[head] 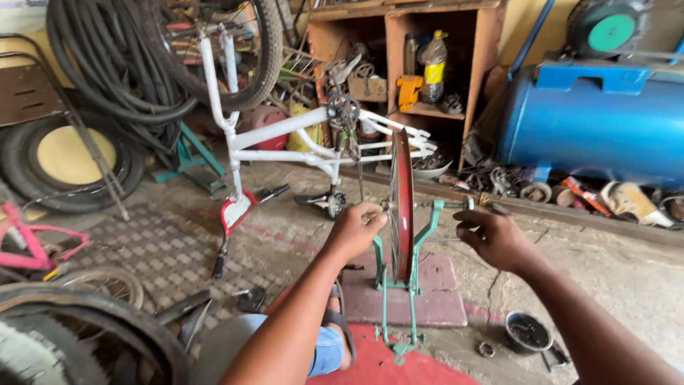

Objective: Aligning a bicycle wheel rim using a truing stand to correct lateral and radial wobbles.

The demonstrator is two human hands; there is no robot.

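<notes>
A red bicycle wheel rim stands upright in a green truing stand on the floor in front of me. My left hand is closed around the axle end on the rim's left side. On the right side my right hand pinches the stand's threaded axle holder with curled fingers. Behind the rim a white bicycle frame rests upside down on its saddle and handlebar.
Tyres and hoses hang at the back left. More tyres lie near left, beside a pink frame. A wooden shelf with bottles stands behind, and a blue compressor tank at right. A small black bowl sits on the floor.
</notes>
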